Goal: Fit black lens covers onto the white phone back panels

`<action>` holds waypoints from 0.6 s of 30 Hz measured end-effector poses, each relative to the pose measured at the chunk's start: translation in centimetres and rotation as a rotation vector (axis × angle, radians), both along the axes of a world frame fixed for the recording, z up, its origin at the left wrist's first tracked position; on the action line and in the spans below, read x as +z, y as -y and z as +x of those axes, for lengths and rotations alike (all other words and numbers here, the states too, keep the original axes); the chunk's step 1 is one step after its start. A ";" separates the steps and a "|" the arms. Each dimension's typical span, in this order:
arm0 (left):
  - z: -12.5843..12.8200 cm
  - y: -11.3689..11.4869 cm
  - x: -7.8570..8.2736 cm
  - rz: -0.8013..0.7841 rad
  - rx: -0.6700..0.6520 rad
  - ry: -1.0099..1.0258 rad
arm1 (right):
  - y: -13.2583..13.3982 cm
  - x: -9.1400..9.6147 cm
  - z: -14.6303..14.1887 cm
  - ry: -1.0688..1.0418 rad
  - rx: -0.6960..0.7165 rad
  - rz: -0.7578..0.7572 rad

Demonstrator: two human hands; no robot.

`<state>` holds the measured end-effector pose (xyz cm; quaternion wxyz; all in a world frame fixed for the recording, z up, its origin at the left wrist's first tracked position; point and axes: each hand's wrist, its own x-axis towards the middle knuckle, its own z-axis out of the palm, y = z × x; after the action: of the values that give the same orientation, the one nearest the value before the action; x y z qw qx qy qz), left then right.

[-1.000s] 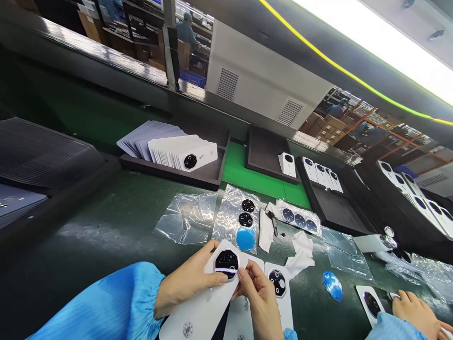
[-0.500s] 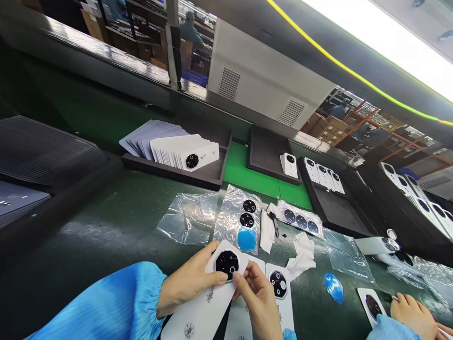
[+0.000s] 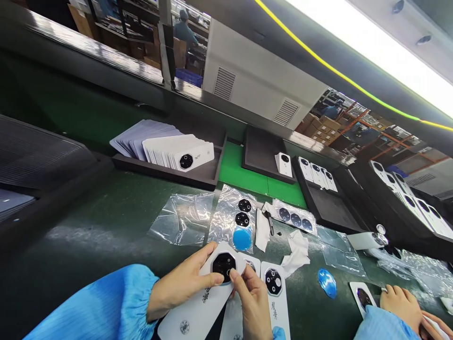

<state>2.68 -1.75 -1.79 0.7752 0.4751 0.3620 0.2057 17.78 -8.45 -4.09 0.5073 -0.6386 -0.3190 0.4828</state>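
My left hand is closed around the upper edge of a white phone back cover, which is tilted in front of me. Its thumb rests against the black camera lens plate at the cover's top. From the other side, my right hand pinches the same cover's edge, thumb tip at the plate's lower right corner. Underneath lie two more covers: one partly hidden behind my right hand, and a second back cover to its right with a lens opening showing several rings.
Beyond my hands lie a plastic sheet of lens plates, a strip of round plates, white cloths and a blue film disc. A tray of fanned covers stands behind. At right, a co-worker's hand is beside another cover.
The view has shifted slightly, so the bench items appear a little further left. Both hands keep hold of the cover; my right thumb has moved slightly along the lens plate's edge.
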 end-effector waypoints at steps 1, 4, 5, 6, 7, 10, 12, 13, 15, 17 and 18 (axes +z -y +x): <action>0.0 0.0 0.0 0.013 -0.006 -0.017 | 0.0 0.0 0.0 -0.019 -0.002 -0.001; 0.0 -0.2 -0.1 0.007 -0.012 -0.050 | -0.2 -0.3 0.1 -0.079 0.052 0.003; 0.0 -0.2 -0.3 -0.008 -0.019 -0.045 | -0.3 -0.4 0.2 -0.095 0.078 0.009; 0.0 -0.2 -0.4 -0.013 -0.025 -0.038 | -0.4 -0.5 0.3 -0.107 0.103 0.016; -0.1 -0.2 -0.5 -0.002 -0.020 -0.038 | -0.4 -0.5 0.3 -0.115 0.121 0.023; -0.2 0.0 -0.6 0.113 0.030 -0.125 | -0.6 -0.3 0.4 -0.112 0.124 0.039; -0.4 0.1 -0.5 0.183 0.023 -0.209 | -0.5 0.2 0.4 -0.113 0.110 0.037; -0.4 0.1 -0.5 0.203 0.003 -0.238 | -0.5 0.4 0.3 -0.115 0.116 0.033; -0.5 0.2 -0.6 0.223 -0.025 -0.272 | -0.4 0.8 0.3 -0.107 0.159 0.031; -0.5 0.3 -0.9 0.224 -0.021 -0.295 | -0.2 0.9 0.2 -0.072 0.212 0.044; -0.6 0.3 -1.1 0.219 -0.010 -0.297 | -0.1 0.9 0.2 -0.043 0.232 0.049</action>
<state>2.09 -2.07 -2.90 0.6579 0.5836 0.4457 0.1675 17.96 -8.32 -3.22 0.4704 -0.5742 -0.3915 0.5438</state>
